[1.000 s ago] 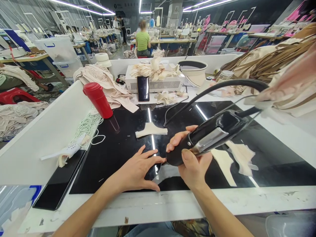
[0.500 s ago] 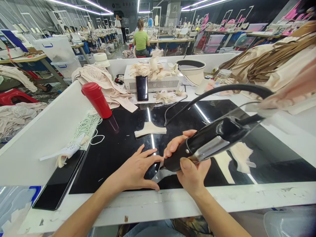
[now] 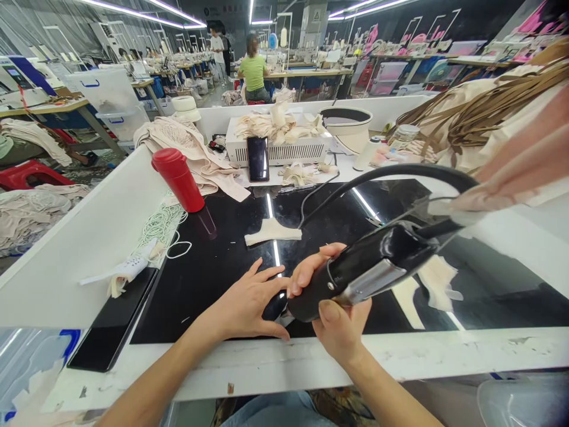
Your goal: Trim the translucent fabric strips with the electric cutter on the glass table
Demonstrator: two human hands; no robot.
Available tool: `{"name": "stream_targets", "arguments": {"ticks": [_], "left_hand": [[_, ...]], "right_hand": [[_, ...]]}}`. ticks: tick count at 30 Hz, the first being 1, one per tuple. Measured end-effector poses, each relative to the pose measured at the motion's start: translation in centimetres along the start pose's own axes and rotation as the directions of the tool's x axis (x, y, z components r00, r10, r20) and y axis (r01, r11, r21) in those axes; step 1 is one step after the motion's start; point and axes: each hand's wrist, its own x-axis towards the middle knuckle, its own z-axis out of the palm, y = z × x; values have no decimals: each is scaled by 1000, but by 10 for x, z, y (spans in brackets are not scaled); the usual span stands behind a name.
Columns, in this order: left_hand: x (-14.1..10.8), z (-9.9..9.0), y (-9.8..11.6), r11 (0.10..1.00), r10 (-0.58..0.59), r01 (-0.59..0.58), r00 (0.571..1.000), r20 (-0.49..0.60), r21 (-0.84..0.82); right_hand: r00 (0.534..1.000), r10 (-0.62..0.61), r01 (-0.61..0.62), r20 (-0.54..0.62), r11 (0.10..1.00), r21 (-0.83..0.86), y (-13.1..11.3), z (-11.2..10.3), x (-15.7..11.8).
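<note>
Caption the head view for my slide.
Right hand grips a black handheld tool above a glossy black panel, the left hand spread beside the tool's lower end.

The left hand and the right hand are bare, with slim fingers. The left forearm and right forearm are bare too, slender and narrowing toward the wrists. Faded blue cloth, denim-like and softly creased, covers the lap. Beside it shows dark cloth with a mottled brown pattern; whether it is worn is unclear.
</note>
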Motion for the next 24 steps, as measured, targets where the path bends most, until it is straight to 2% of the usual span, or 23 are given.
{"name": "stream_targets", "arguments": {"ticks": [9, 17, 24], "left_hand": [[-1, 1, -2, 1000, 20, -20, 1000, 4, 8], [-9, -8, 0, 992, 52, -51, 999, -4, 112], [-14, -19, -22, 972, 40, -16, 994, -99, 235]], "right_hand": [[1000, -10, 9, 11, 998, 66, -3, -3, 3], [992, -88, 82, -85, 994, -77, -23, -28, 19], [985, -100, 82, -143, 988, -128, -30, -39, 25]]}}
